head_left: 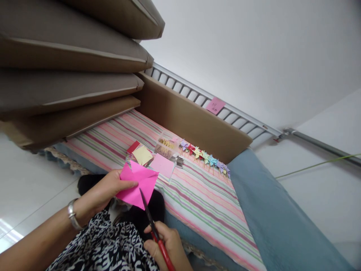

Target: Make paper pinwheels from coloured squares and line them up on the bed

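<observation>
A square of bright pink paper (145, 178) is pinched in my left hand (114, 186), the thumb lying on top of it. Slits run in from its corners. My right hand (169, 241) grips a pair of scissors (162, 246) with red handles and dark blades. The blade tips lie over the lower part of the pink paper, near its middle. Beyond the paper are a light pink paper stack (163, 165) and a pile of cream and red paper squares (142, 155). A clear plastic box (166, 145) with thin sticks stands behind them.
Several coloured paper pinwheels (205, 156) lie in a row on the striped cloth (203, 192). Small dark metal pieces (179, 162) are beside the light pink stack. Stacked brown cushions (70, 86) rise at left; a brown board (191, 116) stands along the back.
</observation>
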Demonstrator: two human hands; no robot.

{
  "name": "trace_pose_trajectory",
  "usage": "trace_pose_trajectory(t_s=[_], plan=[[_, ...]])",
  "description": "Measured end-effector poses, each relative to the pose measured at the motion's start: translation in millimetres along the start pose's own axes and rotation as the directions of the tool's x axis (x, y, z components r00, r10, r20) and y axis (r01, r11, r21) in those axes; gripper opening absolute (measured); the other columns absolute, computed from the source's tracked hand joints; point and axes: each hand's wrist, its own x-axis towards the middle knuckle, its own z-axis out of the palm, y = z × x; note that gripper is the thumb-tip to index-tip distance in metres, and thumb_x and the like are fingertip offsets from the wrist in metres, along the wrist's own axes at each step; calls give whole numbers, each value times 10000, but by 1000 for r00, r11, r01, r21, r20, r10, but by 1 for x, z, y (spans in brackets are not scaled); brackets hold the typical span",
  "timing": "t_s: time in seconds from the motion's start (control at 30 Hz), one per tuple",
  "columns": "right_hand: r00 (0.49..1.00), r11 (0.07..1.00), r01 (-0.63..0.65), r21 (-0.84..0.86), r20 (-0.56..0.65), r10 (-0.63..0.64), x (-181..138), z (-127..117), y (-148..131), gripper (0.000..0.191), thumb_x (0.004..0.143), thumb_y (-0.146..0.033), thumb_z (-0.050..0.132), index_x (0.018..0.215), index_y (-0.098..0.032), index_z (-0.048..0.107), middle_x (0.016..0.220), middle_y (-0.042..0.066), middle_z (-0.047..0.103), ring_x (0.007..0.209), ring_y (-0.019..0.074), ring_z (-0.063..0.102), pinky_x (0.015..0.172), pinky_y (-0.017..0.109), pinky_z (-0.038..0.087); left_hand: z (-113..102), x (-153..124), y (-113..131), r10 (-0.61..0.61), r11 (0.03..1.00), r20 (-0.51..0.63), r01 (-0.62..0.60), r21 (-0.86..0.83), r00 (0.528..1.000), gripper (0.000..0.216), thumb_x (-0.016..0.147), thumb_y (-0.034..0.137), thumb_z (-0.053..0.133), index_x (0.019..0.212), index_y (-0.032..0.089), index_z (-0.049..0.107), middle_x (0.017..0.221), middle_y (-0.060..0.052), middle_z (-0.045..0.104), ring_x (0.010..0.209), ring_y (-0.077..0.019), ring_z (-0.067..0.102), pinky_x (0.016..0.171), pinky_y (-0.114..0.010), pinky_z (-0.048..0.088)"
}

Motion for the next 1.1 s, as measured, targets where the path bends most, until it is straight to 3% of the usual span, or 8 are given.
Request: trace_pose_trajectory(t_s=[0.43, 0.6, 0.83, 0.93, 1.0, 1.1], plan=[[999, 998, -39, -43, -20, 38, 0, 5, -4, 146, 751, -286, 605, 835, -170, 635, 543, -72, 360, 502, 88, 300, 473, 214, 240, 1, 1, -1, -12, 1000, 17, 12, 1, 1000, 225, 609, 274, 782, 798, 164, 730, 739, -47, 751, 609, -181, 638, 567, -246, 450], [999, 990, -40, -133, -34, 36, 3, 7, -2, 130, 760, -237, 582, 853, -168, 641, 560, -59, 419, 519, 96, 381, 497, 200, 306, -2, 7, -6, 5, 1000, 7, -5, 24, 1000, 240, 608, 267, 768, 811, 150, 718, 741, -58, 752, 625, -202, 646, 579, -272, 457], [997, 973, 60, -224, -29, -68, -2, 2, 46, 391, 689, -103, 545, 1058, -203, 628, 669, -13, 604, 582, 136, 557, 572, 208, 434, -23, 13, 1, 44, 995, -140, -31, 97, 989, 282, 593, 260, 765, 827, 113, 711, 725, -59, 746, 630, -212, 649, 599, -278, 465], [988, 986, 83, -142, -115, -100, -3, -16, 60, 474, 721, -135, 570, 1188, -217, 578, 896, 51, 680, 800, 201, 642, 761, 296, 495, -29, 14, 2, 27, 985, -95, -11, 170, 995, 262, 596, 254, 754, 813, 110, 719, 726, -74, 744, 631, -227, 653, 585, -281, 458], [968, 993, 75, -86, -231, -94, 1, -28, 54, 477, 743, -168, 603, 1215, -216, 558, 1022, 85, 672, 946, 241, 632, 871, 365, 476, -26, 15, 0, -23, 976, -24, 27, 214, 999, 236, 581, 251, 754, 770, 113, 724, 696, -80, 737, 615, -235, 653, 575, -286, 459], [927, 993, 120, 19, -361, -105, 16, -36, 26, 440, 766, -241, 642, 1194, -199, 550, 1046, 105, 661, 947, 255, 632, 843, 390, 491, -13, 15, -6, -88, 968, 103, 61, 242, 991, 195, 557, 225, 759, 719, 122, 726, 671, -80, 731, 601, -235, 652, 584, -291, 470]])
